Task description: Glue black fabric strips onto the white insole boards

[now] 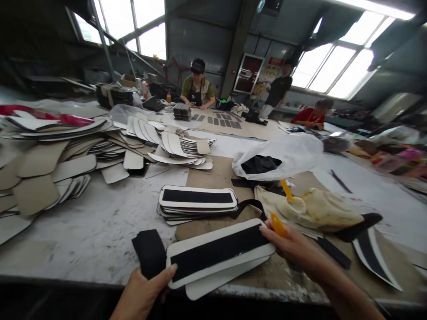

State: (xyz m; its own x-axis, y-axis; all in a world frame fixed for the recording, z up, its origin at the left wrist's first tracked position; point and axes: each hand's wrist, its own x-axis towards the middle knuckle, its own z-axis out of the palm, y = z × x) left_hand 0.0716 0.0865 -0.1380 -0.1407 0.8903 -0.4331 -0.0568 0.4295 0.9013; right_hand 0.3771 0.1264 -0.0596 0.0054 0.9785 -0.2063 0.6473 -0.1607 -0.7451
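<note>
My left hand (143, 289) is closed at the left end of a white rounded panel (222, 266), its thumb on the edge. A black strip (216, 253) lies along the panel's face. A bundle of black strips (150, 251) sticks up from the same hand. My right hand (290, 244) grips the panel's far right end, fingers closed. From that hand an orange-yellow handle (278, 224) sticks up; its lower end is hidden. Under the held panel another white panel (230, 275) juts out at an angle. Just beyond lies a stack of similar panels (198, 204) with a black strip on top.
Many loose white and beige panels (76, 169) are heaped at the left. A stained bag (323, 206) with a yellow-handled tool (287, 190) lies right, near a plastic bag (283, 153) of black material. A curved panel (376, 258) lies at the front right. People work across the table.
</note>
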